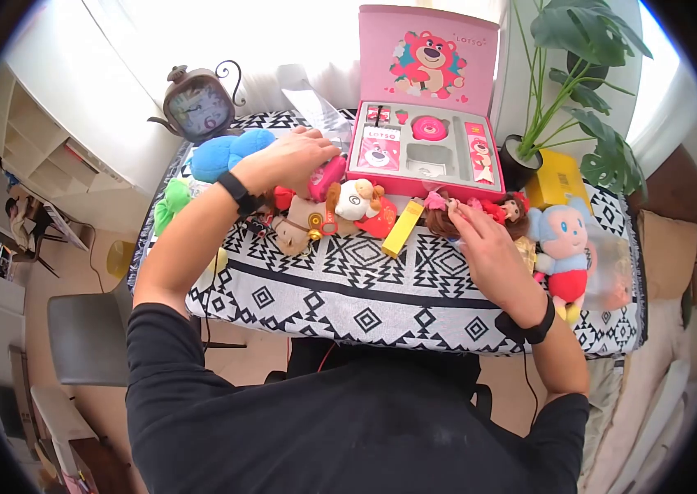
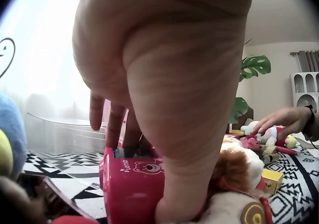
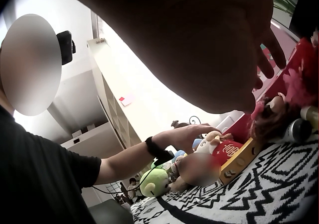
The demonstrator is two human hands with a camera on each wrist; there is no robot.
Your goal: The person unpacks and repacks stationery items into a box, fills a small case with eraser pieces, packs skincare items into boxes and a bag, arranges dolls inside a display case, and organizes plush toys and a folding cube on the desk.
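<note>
My left hand (image 1: 295,160) grips a glossy pink plastic case (image 2: 132,189) printed with a bear face and LOTSO lettering. In the left wrist view the thumb lies on its near side and the fingers reach over its far side. Over a brown-haired doll (image 1: 441,221) my right hand (image 1: 492,255) lies with its fingers extended, fingertips right at the doll. A white and brown plush (image 1: 357,200) and a beige plush (image 1: 291,235) are beside the left hand. Between the hands lies a yellow box (image 1: 403,229).
Behind the toys stands an open pink gift box (image 1: 484,181) with its lid raised. A blue plush (image 1: 232,154) and a clock (image 1: 199,107) are at the left. A potted plant (image 1: 521,160), a yellow carton (image 1: 558,177) and a pink-faced plush (image 1: 566,247) are at the right.
</note>
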